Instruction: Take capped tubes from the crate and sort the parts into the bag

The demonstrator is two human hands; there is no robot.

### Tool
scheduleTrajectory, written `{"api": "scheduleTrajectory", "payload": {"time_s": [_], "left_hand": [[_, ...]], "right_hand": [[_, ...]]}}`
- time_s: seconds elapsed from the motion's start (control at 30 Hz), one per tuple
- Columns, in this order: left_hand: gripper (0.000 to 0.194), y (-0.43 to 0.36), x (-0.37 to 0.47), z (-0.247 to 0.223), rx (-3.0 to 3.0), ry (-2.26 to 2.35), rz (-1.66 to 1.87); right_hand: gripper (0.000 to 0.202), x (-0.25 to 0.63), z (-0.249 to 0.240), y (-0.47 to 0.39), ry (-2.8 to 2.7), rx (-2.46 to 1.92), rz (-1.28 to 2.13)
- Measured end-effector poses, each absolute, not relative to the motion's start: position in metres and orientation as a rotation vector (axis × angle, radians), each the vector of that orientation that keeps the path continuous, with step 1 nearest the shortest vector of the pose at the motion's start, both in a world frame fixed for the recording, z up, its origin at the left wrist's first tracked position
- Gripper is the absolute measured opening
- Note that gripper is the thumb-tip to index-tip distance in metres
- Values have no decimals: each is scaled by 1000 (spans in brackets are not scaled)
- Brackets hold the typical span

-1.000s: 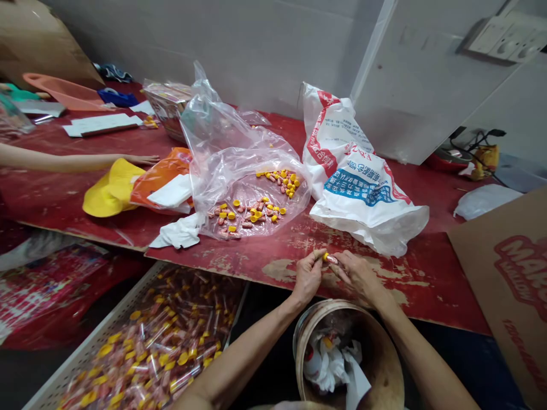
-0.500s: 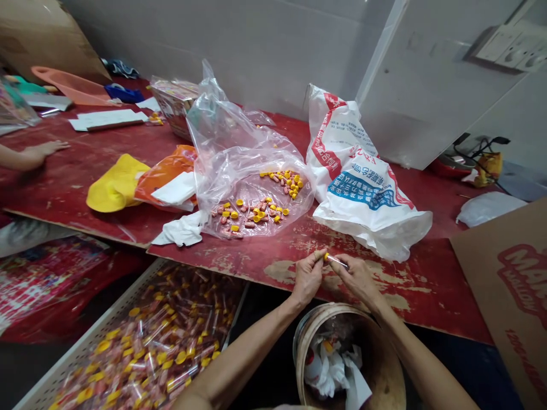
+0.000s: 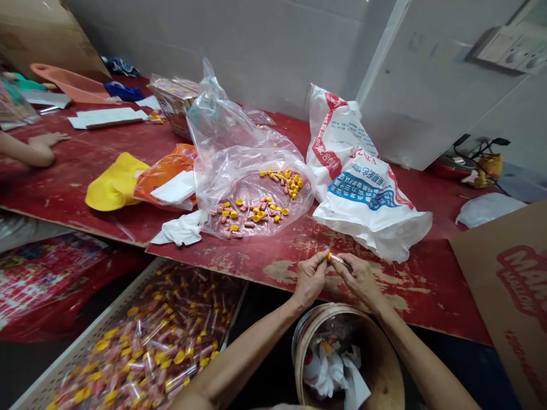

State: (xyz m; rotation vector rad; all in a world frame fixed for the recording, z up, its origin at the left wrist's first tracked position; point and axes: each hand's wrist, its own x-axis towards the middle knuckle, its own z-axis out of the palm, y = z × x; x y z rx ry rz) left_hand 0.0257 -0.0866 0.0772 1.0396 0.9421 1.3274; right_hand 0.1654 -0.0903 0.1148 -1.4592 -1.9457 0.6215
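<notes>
Above the front edge of the red table (image 3: 248, 259), a small clear tube (image 3: 337, 259) with a yellow cap is between my hands. My left hand (image 3: 311, 278) pinches its capped end. The tube's other end is in the fingers of my right hand (image 3: 359, 279). Beyond my hands, a clear plastic bag (image 3: 256, 162) lies open with pink pieces and yellow caps in it. A white crate (image 3: 55, 364) at the lower left holds many capped tubes.
A round bin (image 3: 391, 364) with crumpled paper stands below my hands. A white printed sack (image 3: 363, 182), a yellow cloth (image 3: 115, 182) and an orange bag lie on the table. A cardboard box (image 3: 478, 245) is at right. Another person's arm (image 3: 29, 149) rests at far left.
My hands and the tube have shifted very slightly to the right, still together. At far left, the other person's forearm has come further into view.
</notes>
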Motion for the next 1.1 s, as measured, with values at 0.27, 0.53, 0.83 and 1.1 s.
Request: {"api": "scheduleTrajectory", "payload": {"time_s": [0.27, 0.53, 0.83, 1.1], "left_hand": [[31, -76, 13, 84, 933, 766, 1220], [35, -77, 3, 96, 945, 680, 1151], [34, -79, 0, 97, 888, 712, 1174], [33, -78, 4, 91, 795, 709, 1208]], "right_hand": [[47, 171, 123, -97, -1535, -1494, 1142], [22, 176, 136, -98, -1777, -1259, 884], [27, 176, 132, -99, -1805, -1336, 885], [21, 165, 131, -104, -1997, -1290, 506]]}}
